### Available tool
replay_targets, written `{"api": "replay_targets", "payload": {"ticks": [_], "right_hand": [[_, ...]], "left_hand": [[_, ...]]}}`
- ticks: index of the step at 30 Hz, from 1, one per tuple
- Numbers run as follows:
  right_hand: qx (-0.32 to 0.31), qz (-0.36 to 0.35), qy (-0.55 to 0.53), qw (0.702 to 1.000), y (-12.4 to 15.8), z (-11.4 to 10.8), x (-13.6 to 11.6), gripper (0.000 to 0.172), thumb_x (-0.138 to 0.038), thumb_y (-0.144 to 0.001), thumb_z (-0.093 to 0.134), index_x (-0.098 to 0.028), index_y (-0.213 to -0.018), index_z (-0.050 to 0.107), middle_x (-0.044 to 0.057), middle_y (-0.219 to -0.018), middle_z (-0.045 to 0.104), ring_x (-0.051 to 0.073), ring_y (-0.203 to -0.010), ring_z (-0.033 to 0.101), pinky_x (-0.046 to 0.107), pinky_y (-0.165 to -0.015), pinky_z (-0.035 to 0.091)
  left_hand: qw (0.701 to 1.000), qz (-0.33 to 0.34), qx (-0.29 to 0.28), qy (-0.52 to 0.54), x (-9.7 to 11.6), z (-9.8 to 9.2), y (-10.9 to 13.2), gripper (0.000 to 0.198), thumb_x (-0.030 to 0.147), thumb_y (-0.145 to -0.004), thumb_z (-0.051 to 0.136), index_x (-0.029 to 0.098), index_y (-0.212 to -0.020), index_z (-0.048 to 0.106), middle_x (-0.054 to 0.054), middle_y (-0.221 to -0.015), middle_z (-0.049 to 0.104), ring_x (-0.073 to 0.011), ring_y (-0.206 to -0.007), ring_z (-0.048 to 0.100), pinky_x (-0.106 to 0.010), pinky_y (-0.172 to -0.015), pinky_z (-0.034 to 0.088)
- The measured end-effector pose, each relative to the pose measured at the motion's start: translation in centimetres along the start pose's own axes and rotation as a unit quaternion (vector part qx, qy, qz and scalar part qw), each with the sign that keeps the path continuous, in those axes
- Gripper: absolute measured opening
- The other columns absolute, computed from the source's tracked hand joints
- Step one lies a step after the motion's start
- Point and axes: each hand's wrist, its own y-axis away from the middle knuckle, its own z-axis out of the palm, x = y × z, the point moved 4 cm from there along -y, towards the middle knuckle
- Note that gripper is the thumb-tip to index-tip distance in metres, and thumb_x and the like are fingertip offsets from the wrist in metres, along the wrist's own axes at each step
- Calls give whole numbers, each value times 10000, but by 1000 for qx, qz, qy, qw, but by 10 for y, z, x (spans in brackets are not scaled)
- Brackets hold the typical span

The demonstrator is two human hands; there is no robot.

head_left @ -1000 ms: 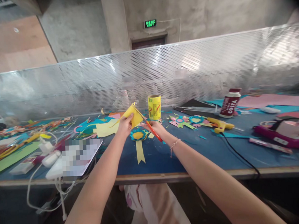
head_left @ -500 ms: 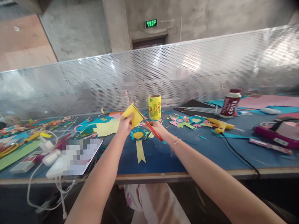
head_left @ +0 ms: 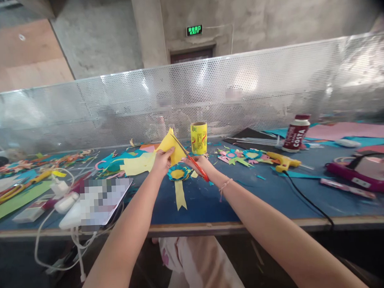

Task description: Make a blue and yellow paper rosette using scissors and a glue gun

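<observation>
A piece of yellow paper (head_left: 170,145) is pinched in my left hand (head_left: 162,161), raised above the table. My right hand (head_left: 202,165) grips a pair of scissors (head_left: 198,168) with red-orange handles, its blades at the right part of the yellow paper. Below the hands lies a rosette (head_left: 177,173) of blue paper with a yellow centre and a pale yellow forked tail (head_left: 180,195). Beside my left hand a pale yellow paper strip (head_left: 137,163) rests on blue scraps. Behind the scissors a yellow-wrapped roll (head_left: 199,138) stands upright.
To the right are a yellow glue gun (head_left: 283,160) with a black cord, colourful paper flowers (head_left: 243,154), a dark red bottle (head_left: 296,133) and a purple strapped item (head_left: 361,170). At left lie a pixelated device (head_left: 95,203) and white cables (head_left: 40,248). A perforated metal screen (head_left: 265,81) closes the back.
The yellow paper has tilted and risen slightly at its upper tip in my left hand. The scissor blades show more plainly against it. The other things stay in place.
</observation>
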Motion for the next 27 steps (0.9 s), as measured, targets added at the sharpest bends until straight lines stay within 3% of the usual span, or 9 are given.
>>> {"api": "replay_targets", "payload": {"ticks": [7,13,19,27], "right_hand": [[-39,-14,-66,997,1,3,-1,531,-716,-672,483,-207,-568,374,-67,-456,318,67,-431,284,226,-426,239],[-7,-19,-36,999,2,-1,-3,537,-715,-675,487,-201,-554,383,-56,-453,332,71,-438,309,228,-430,244],[-2,51,-30,998,3,-1,-1,488,-672,-636,576,-196,-590,483,-46,-407,363,99,-394,366,247,-418,283],[-3,-8,-33,999,1,-1,-2,486,-649,-622,591,-178,-563,491,-47,-488,401,73,-469,349,220,-447,265]], "left_hand": [[1000,0,-2,7,-1,6,4,359,148,-572,779,134,-916,678,-68,-871,723,-217,-925,659,-293,-819,501],[1000,-24,-13,4,-6,4,3,416,147,-578,782,139,-979,670,-67,-863,725,-223,-957,651,-308,-851,501],[999,-34,-17,-6,-5,3,3,366,173,-552,796,104,-893,681,-100,-877,720,-256,-915,663,-340,-811,518],[997,-15,62,33,0,-5,-1,260,230,-626,759,108,-831,656,-94,-841,717,-234,-885,670,-317,-782,532]]}}
